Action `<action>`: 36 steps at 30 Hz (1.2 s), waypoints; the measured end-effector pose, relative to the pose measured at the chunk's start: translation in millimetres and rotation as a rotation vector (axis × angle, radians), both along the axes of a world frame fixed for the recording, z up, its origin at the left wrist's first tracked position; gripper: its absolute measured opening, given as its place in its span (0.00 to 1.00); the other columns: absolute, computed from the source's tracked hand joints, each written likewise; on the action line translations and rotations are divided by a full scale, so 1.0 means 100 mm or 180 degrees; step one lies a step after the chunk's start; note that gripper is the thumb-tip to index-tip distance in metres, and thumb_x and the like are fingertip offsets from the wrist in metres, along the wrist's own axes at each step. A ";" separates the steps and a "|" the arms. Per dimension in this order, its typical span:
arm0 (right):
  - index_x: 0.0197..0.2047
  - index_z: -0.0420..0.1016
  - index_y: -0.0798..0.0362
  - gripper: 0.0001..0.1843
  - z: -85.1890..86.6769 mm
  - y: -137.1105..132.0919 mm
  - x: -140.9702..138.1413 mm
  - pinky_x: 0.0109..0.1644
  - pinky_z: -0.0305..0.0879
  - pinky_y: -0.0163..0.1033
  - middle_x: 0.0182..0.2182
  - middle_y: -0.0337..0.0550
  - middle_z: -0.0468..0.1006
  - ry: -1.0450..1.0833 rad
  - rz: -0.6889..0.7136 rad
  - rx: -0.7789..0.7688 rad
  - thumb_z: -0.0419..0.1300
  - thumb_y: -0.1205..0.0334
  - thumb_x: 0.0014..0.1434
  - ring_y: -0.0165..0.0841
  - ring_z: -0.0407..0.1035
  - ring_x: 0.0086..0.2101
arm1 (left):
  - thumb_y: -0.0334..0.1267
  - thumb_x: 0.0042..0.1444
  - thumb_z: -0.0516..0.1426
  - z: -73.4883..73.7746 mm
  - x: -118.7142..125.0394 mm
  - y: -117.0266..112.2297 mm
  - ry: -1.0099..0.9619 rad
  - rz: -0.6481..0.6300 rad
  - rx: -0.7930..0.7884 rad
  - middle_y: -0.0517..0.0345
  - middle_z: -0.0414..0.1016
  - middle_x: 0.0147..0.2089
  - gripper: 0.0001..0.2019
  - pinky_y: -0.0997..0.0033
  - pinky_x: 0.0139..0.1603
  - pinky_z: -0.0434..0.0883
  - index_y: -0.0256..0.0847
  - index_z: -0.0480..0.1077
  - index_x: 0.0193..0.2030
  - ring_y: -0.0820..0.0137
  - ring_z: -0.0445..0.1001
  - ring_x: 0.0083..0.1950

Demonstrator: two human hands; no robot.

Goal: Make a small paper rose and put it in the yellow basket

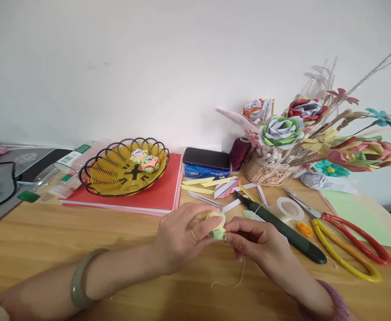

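Note:
Between my hands is a small folded paper flower [218, 228] in pale yellow and light green. My left hand [183, 234] wraps its fingers around the flower from the left, hiding part of it. From the right, my right hand [253, 236] pinches the flower's edge between thumb and fingertips. A thin tan string [241, 276] hangs below my right hand and curls over the wooden table [121, 236]. Just beyond my hands lie loose paper strips [222, 189] in yellow and white.
A yellow woven basket [115, 171] with two small paper flowers stands on red paper [173, 178]. Right of my hands lie a dark green craft knife [290, 236], a tape roll [290, 208] and scissors [344, 234]. Behind are a phone [207, 158] and a pot of flowers [265, 171].

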State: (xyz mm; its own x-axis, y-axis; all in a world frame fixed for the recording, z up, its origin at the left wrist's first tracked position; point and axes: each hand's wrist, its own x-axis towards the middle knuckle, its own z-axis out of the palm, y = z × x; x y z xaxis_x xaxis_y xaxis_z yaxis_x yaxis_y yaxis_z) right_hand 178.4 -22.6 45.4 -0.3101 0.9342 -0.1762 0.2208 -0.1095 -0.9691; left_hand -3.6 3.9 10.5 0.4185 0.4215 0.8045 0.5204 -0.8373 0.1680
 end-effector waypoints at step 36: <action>0.25 0.75 0.51 0.15 0.10 -0.04 0.08 0.21 0.57 0.32 0.19 0.38 0.68 -0.0485 -0.0615 0.0761 0.59 0.49 0.53 0.27 0.60 0.20 | 0.39 0.43 0.64 0.05 0.02 0.01 -0.0922 -0.1145 -0.2564 0.50 0.73 0.50 0.28 0.64 0.46 0.72 0.45 0.63 0.53 0.65 0.72 0.50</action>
